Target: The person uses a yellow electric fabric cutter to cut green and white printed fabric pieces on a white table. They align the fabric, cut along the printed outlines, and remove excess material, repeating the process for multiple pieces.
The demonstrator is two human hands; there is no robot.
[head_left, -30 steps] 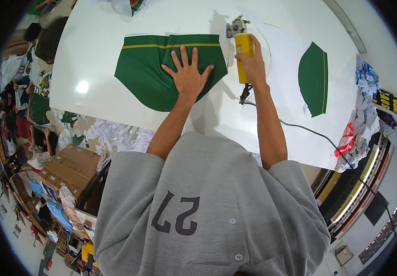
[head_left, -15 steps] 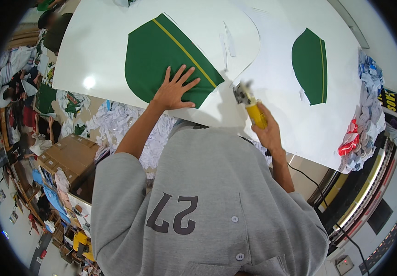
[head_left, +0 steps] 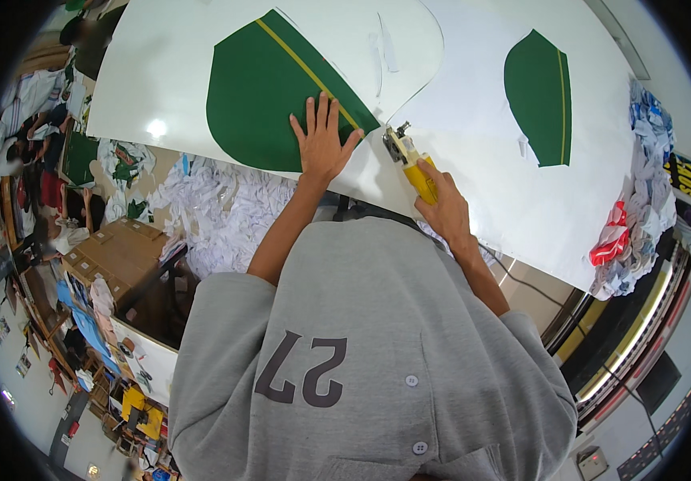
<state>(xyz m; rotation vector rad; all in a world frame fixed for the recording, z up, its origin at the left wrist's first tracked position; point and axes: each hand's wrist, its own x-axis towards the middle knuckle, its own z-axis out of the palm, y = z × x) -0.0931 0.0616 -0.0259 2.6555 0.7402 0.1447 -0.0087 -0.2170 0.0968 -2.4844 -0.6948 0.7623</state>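
A dark green fabric piece [head_left: 257,88] with a yellow stripe lies on the white table [head_left: 153,88]. My left hand [head_left: 323,143] rests flat on its lower right part, fingers spread, with the thumb near the pointed corner. In my right hand [head_left: 446,210] is a yellow electric fabric cutter [head_left: 419,178], gripped by its body. The cutter's metal head stands at the green piece's right corner; whether it touches the cloth I cannot tell. Thin white offcuts [head_left: 384,48] lie beyond that corner.
A smaller green striped piece [head_left: 539,100] lies at the right of the table. Fabric scraps [head_left: 646,200] are heaped along the right edge, and white scraps [head_left: 217,216] below the left edge. A cardboard box [head_left: 117,252] stands at left. The cutter's cord [head_left: 534,289] trails to the lower right.
My left hand has shifted right, nearer the cloth's corner. The cutter in my right hand has moved left, up to that corner. The view has shifted slightly.
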